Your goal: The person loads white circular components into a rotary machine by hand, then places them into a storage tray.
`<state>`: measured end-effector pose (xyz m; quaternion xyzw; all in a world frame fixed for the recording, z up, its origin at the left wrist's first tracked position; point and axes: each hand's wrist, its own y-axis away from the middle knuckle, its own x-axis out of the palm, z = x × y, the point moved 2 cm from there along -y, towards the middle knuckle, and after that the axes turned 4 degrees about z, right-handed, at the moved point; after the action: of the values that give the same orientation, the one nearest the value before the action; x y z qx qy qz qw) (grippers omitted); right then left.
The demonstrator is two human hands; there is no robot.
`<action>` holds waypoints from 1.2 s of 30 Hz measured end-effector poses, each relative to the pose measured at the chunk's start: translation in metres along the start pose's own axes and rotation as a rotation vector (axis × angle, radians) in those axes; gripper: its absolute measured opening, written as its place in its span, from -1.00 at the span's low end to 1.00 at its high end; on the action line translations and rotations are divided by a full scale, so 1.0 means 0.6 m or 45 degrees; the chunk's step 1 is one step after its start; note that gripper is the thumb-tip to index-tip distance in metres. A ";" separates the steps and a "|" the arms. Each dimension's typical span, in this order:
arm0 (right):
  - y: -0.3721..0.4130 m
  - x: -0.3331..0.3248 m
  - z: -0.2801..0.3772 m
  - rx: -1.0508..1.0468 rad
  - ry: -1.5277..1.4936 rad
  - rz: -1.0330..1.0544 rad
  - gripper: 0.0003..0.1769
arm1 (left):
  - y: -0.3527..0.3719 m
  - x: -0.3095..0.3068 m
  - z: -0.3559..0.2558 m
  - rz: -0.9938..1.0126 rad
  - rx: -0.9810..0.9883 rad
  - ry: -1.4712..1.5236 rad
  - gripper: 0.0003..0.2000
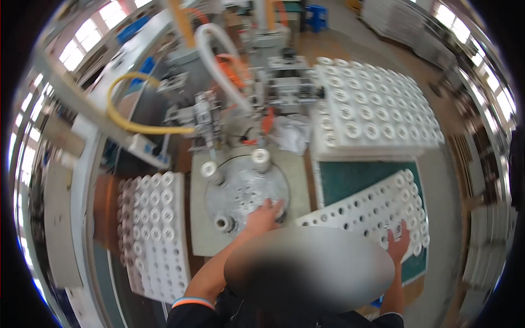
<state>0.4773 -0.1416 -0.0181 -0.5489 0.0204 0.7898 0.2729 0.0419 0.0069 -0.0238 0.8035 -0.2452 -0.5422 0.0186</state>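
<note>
Blurred grey oval (309,270) fills the foreground, beside a worker's striped wristband (194,302) and dark sleeve (191,317). Flat and punched with round holes, a white tray (351,215) carries ring-topped white rollers (406,194) at its right end, where the right hand (399,244) reaches down, fingers slightly spread; whether they grip a roller cannot be told. The left hand (263,217) bends over a round, dull-metal disc (251,183), fingers partly curled, any hold lost in the blur. Handling rollers at tray and disc appears the step in hand; the next move would seem to call for a straight, steady fingertip hold. Two rollers sit toward the disc's far edge. Beyond, more rollers line a stack (377,154) near machined-metal clamps (295,90) and a smooth, curving yellow hose (147,129).
</note>
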 end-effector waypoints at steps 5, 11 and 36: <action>0.000 0.145 0.368 -0.396 -0.700 0.487 -0.32 | 0.090 -0.051 0.039 -0.091 -0.006 0.066 -0.46; 0.124 0.290 0.712 -1.102 -0.585 0.865 -0.28 | 0.335 -0.067 0.169 -0.511 -0.566 0.479 -0.41; 0.203 0.373 0.693 -1.782 0.039 0.689 -0.42 | 0.567 0.048 0.435 -1.197 -1.111 -0.125 -0.22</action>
<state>0.0105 -0.0156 -0.0826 -0.5810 -0.3486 0.6500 -0.3440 -0.3069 -0.2424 -0.0553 0.7180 0.3758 -0.5784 0.0929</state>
